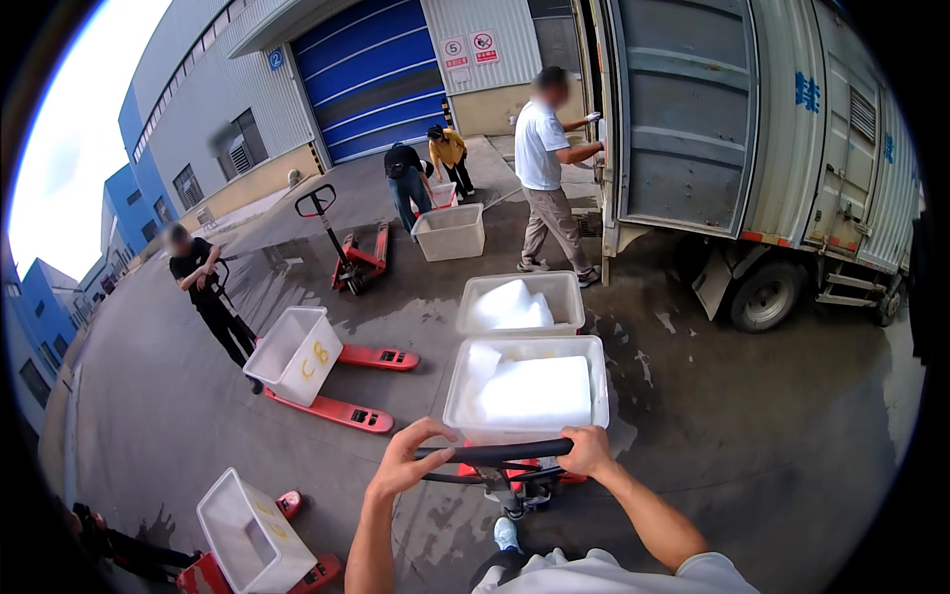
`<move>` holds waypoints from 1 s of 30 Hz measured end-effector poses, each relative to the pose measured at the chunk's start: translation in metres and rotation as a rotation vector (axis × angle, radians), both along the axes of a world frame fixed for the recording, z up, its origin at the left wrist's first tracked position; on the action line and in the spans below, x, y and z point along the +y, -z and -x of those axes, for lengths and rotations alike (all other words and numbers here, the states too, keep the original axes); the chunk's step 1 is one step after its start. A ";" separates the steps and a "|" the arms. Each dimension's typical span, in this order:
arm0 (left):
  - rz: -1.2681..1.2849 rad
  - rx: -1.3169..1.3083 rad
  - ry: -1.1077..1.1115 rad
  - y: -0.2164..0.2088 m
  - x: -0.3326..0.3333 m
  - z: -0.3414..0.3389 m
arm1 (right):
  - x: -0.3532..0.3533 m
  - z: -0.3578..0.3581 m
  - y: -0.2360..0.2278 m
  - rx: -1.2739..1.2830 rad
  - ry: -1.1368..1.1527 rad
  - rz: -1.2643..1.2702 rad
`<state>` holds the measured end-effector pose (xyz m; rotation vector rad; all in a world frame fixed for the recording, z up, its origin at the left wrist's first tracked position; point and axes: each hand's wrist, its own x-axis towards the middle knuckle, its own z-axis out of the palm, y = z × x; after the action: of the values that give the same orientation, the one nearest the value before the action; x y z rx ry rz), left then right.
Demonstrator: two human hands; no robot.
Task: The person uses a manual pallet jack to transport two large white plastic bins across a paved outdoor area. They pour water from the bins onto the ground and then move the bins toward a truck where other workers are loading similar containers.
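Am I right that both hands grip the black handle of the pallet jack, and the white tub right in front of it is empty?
Not quite. In the head view, the left hand and right hand do grip the black handle of the pallet jack, but the white tub in front of it is not empty: it holds a large white block.

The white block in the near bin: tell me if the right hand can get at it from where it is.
Probably not without letting go: the right hand grips the pallet-jack handle, and the white block lies beyond the open bin's near wall. Nothing covers it.
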<state>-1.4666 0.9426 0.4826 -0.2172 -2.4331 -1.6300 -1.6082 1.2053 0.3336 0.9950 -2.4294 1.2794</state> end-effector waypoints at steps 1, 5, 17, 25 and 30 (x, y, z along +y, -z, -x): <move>-0.209 0.074 0.083 -0.018 0.018 0.001 | -0.003 0.000 0.002 -0.001 -0.008 0.006; -0.588 0.410 0.572 -0.113 0.120 0.003 | 0.009 0.007 -0.003 -0.003 0.026 0.004; -0.875 0.826 0.879 -0.143 0.163 0.007 | 0.005 0.004 -0.008 0.008 0.017 0.003; 0.590 0.182 -0.373 -0.017 0.010 0.068 | 0.002 0.000 -0.010 -0.016 0.019 -0.004; 0.599 -0.090 -0.522 0.062 -0.034 0.052 | -0.006 -0.002 -0.011 0.024 -0.004 0.069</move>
<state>-1.5186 0.9090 0.4203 0.3844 -2.6699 -0.6951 -1.6066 1.1995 0.3447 0.9913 -2.3504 1.3346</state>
